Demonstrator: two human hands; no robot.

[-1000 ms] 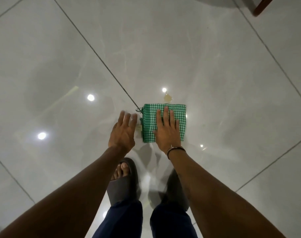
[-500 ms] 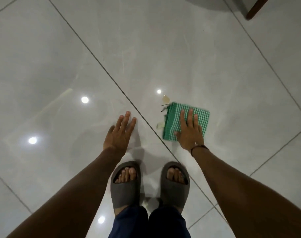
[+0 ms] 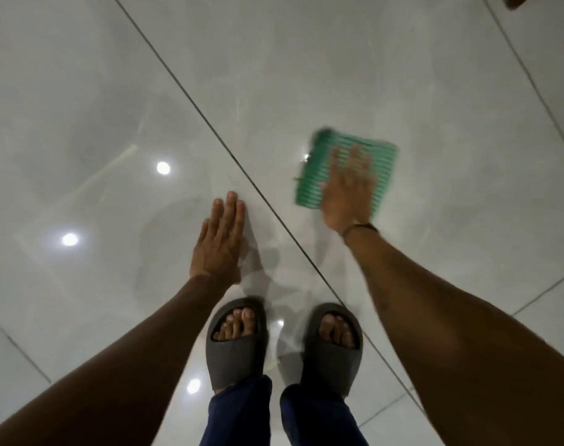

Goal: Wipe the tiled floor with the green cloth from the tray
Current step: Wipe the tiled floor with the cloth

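A folded green checked cloth (image 3: 312, 175) lies flat on the glossy grey tiled floor (image 3: 306, 59), right of a dark grout line. My right hand (image 3: 348, 191) presses palm-down on the cloth with its fingers spread; both are blurred by motion. My left hand (image 3: 217, 239) rests flat on the tile to the left of the grout line, fingers straight and holding nothing. No tray is in view.
My feet in dark grey slippers (image 3: 235, 352) (image 3: 333, 358) stand just behind my hands. A brown piece of furniture (image 3: 517, 0) shows at the top right corner. Ceiling lights reflect as bright spots (image 3: 163, 168) on the left tile.
My right hand has slid the cloth to the right and away from me, across the grout line. The small spot once beside the cloth no longer shows. My left hand stays planted.
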